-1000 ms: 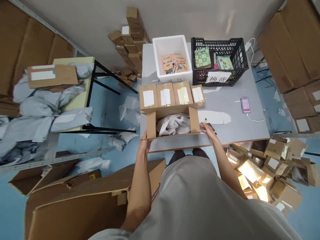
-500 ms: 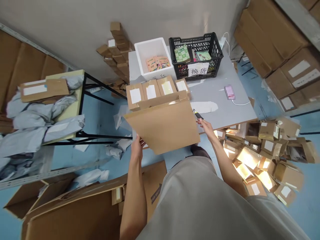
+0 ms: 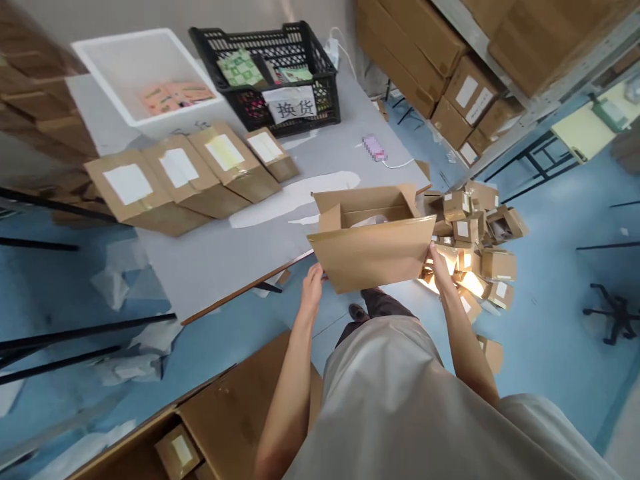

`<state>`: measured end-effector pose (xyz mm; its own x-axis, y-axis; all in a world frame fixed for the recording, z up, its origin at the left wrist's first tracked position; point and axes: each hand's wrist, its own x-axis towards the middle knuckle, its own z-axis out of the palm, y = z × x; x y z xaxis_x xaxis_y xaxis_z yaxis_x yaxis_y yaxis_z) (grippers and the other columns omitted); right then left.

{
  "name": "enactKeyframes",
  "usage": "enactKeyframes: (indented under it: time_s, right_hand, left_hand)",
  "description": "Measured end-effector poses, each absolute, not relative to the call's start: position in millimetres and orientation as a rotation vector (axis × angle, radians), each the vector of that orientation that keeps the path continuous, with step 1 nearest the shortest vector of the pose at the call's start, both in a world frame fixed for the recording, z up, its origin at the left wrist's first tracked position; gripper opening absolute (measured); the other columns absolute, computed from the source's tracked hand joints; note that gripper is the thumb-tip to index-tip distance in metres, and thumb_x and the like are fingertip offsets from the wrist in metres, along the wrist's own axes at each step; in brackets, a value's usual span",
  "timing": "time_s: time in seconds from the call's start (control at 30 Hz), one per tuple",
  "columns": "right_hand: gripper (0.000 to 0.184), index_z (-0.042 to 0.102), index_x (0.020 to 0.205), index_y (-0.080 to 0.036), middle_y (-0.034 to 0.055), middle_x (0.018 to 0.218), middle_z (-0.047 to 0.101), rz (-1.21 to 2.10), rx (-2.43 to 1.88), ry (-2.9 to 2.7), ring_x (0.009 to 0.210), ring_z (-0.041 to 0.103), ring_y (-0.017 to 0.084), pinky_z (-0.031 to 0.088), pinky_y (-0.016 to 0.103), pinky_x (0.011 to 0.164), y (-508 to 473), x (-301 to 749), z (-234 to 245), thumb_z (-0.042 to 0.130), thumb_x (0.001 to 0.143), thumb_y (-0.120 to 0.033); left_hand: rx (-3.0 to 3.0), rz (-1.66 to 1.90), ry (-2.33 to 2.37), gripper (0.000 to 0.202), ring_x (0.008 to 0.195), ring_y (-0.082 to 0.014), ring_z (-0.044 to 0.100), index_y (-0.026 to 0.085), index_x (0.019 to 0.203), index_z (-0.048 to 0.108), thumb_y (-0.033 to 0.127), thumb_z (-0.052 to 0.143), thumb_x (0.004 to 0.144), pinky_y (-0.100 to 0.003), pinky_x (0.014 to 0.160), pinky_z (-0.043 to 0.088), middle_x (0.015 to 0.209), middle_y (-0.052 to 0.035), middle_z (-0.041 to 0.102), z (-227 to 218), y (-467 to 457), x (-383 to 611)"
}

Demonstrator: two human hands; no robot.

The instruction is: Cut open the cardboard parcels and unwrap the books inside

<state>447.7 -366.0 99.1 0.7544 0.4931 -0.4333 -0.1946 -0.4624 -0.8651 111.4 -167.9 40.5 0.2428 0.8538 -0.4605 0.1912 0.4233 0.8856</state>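
Open carton point(image 3: 373, 257): hangs at front edge of worktop point(image 3: 215, 260), clasped by left hand point(image 3: 313, 283) at left end, right hand point(image 3: 436, 259) at right, grips partly hidden; shows white contents point(image 3: 371, 221) inside

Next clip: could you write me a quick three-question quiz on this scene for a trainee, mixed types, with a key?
1. True or false: the left hand and right hand both hold the open box.
2. How many labelled boxes are in the row on the table?
3. In the picture, what stands directly left of the black crate? A) phone; B) white bin; C) chair.

Key: 1. True. 2. Four. 3. B.
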Motion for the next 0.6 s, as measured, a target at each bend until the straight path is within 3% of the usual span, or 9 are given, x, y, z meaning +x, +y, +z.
enactKeyframes:
  time_s: [0.2, 0.47, 0.6]
  right_hand:
    - [0.083, 0.08, 0.115, -0.025, 0.0121, 0.132, 0.082, 0.723, -1.822, -0.044, 0.115, 0.077, 0.029, 0.065, 0.037, 0.09, -465, 488, 90, 0.06, 0.082, -0.099]
    - [0.079, 0.079, 0.116, -0.026, 0.0131, 0.131, 0.082, 0.545, -1.871, 0.139, 0.116, 0.077, 0.031, 0.066, 0.042, 0.094, -534, 596, 71, 0.052, 0.088, -0.095]
    - [0.086, 0.078, 0.128, -0.021, 0.0194, 0.136, 0.079, 0.407, -1.934, 0.068, 0.116, 0.076, 0.032, 0.066, 0.046, 0.093, -563, 672, 68, 0.045, 0.094, -0.093]
  left_hand:
    - [1.146, 0.363, 1.12, 0.047, 0.119, -0.0315, 0.073, 0.02, 0.122, 0.082, 0.052, 0.069, 0.091, -0.035, 0.08, 0.062, 0.149, -0.0131, 0.075, 43, -204, 188]
    - [1.256, 0.105, 0.903, 0.055, 0.122, -0.0326, 0.074, 0.021, 0.127, 0.081, 0.058, 0.07, 0.088, -0.04, 0.091, 0.064, 0.149, -0.0158, 0.074, 41, -245, 330]
    - [1.351, 0.021, 0.783, 0.056, 0.114, -0.0329, 0.077, 0.02, 0.125, 0.081, 0.061, 0.068, 0.089, -0.044, 0.089, 0.065, 0.134, -0.0178, 0.077, 41, -267, 415]
